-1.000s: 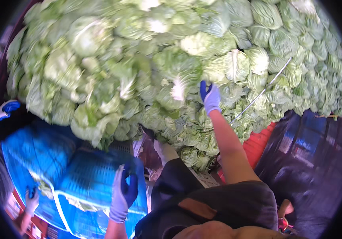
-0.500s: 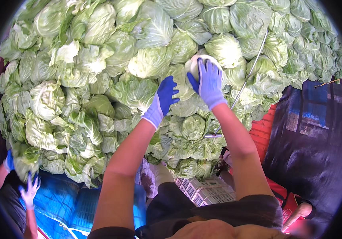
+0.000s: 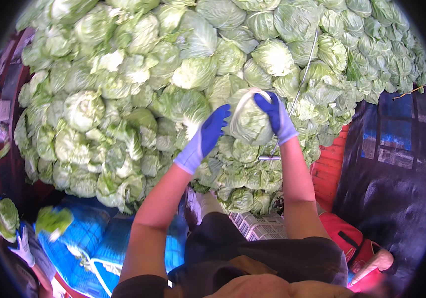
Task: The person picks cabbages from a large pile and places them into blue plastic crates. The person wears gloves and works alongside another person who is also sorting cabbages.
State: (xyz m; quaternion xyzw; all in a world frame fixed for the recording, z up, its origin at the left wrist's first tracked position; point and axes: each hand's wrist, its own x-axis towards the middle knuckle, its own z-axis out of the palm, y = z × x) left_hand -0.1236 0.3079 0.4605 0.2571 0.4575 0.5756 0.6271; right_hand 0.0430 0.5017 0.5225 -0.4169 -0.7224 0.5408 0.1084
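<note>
One round pale-green cabbage (image 3: 249, 121) sits between a blue-and-lavender gloved left hand (image 3: 206, 133) and a matching gloved right hand (image 3: 276, 117)!
The right hand is clamped on its right side, while the left hand's fingers are loosely apart just beside the other; contact there, cannot tell. Smooth, veined leaves wrap this cabbage tightly, a whitish edge curving round its upper left. Behind it, a heap of green cabbages (image 3: 85, 110), too many to count; one thin silvery metal rod (image 3: 302, 80) lies across them, and one co-worker's gloved hand (image 3: 23, 247) shows lower left.
</note>
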